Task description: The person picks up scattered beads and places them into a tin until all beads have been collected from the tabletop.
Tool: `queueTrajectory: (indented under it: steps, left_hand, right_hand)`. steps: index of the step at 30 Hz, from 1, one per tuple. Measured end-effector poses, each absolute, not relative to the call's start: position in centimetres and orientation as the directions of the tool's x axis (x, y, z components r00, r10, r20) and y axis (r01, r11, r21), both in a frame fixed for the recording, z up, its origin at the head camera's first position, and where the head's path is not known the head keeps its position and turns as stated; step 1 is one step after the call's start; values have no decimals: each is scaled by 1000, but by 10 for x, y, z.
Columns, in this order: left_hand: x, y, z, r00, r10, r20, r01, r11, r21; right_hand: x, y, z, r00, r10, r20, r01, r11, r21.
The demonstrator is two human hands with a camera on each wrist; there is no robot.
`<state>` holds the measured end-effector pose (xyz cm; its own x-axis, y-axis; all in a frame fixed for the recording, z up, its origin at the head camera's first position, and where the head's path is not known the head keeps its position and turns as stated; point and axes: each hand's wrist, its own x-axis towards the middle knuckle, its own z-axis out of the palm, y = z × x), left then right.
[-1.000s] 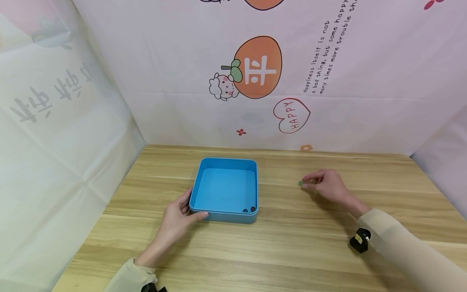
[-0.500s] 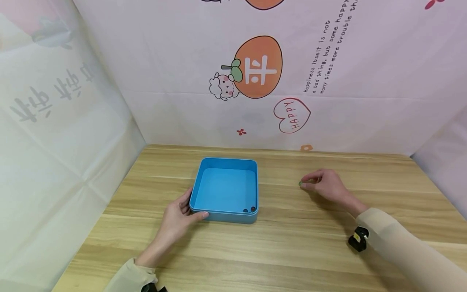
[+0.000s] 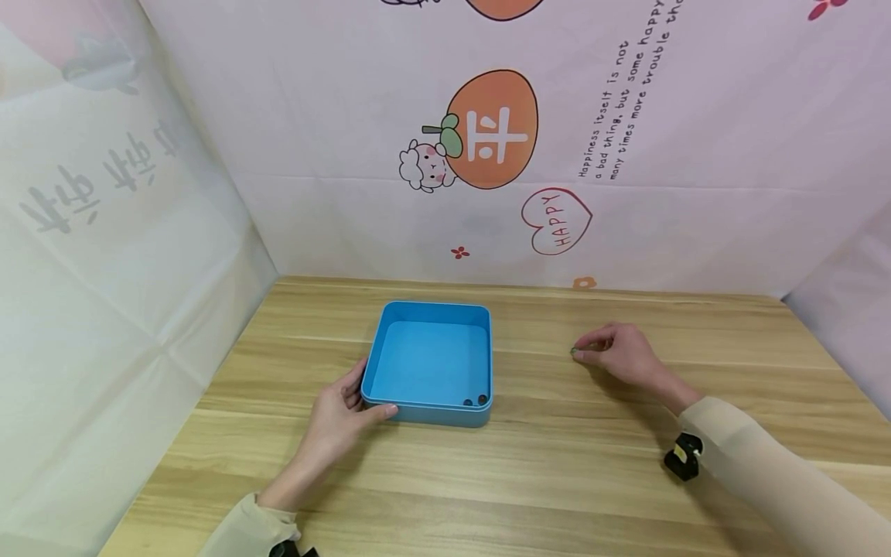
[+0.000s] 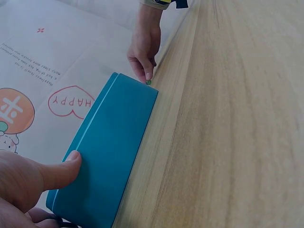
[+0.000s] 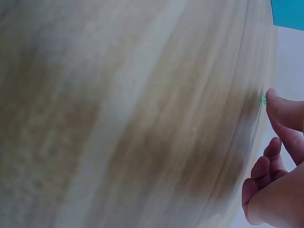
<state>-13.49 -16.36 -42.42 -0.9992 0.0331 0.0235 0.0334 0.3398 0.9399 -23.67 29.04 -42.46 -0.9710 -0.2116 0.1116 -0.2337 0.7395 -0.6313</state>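
In the head view a square blue box (image 3: 438, 360), without a lid, sits on the wooden table. My left hand (image 3: 334, 425) grips its near left corner, thumb on the front wall and fingers along the left side. Two small dark balls (image 3: 483, 400) lie in the box's near right corner. To the right of the box, my right hand (image 3: 623, 354) pinches a small green marble (image 5: 264, 99) between thumb and index finger, low at the tabletop. Most of the marble is hidden behind the fingertips. The left wrist view shows the left thumb (image 4: 64, 172) on the box's outer wall.
The wooden table (image 3: 487, 487) ends at the back against a white printed cloth (image 3: 334, 155). Another white cloth (image 3: 125, 325) hangs along the left side. Black wrist cameras sit at both sleeves, the right one (image 3: 684, 456) close over the table.
The right hand has edged slightly left, and the marble shows less green between its fingertips than before. The left hand and the box have stayed where they were.
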Motion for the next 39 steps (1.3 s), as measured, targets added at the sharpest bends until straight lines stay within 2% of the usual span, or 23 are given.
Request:
queueTrajectory:
  steps: [11, 27, 39]
  left_hand:
    - [-133, -164, -423, -1000, 22, 20, 26, 347, 938]
    - [-132, -164, -423, -1000, 17, 14, 20, 363, 932]
    - [-132, -164, -423, -999, 34, 30, 40, 352, 935]
  right_hand:
    - [-233, 290, -425, -973, -204, 103, -221, 727, -650]
    - [-220, 273, -405, -974, -211, 84, -209, 695, -688]
    - [-218, 260, -389, -955, -248, 163, -293, 697, -654]
